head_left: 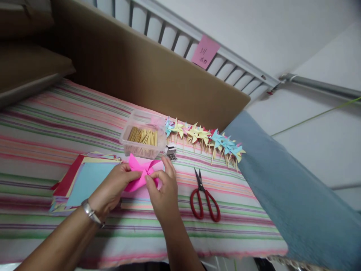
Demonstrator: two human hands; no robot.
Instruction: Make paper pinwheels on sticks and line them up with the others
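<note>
A bright pink paper pinwheel is held up between both hands, its corners folded in toward the middle. My left hand pinches it from the left, thumb on the folded paper. On the other side, my right hand has thumb and forefinger closed at the pinwheel's centre; whether a pin sits between them is too small to tell. Beside my left wrist lies a stack of coloured paper sheets, light blue on top. Red-handled scissors rest to the right, blades pointing away.
Behind the hands stands a clear plastic box of short wooden sticks. A small box of metal pins sits beside it. Finished pinwheels on sticks line the back right. A cardboard panel borders the striped cloth.
</note>
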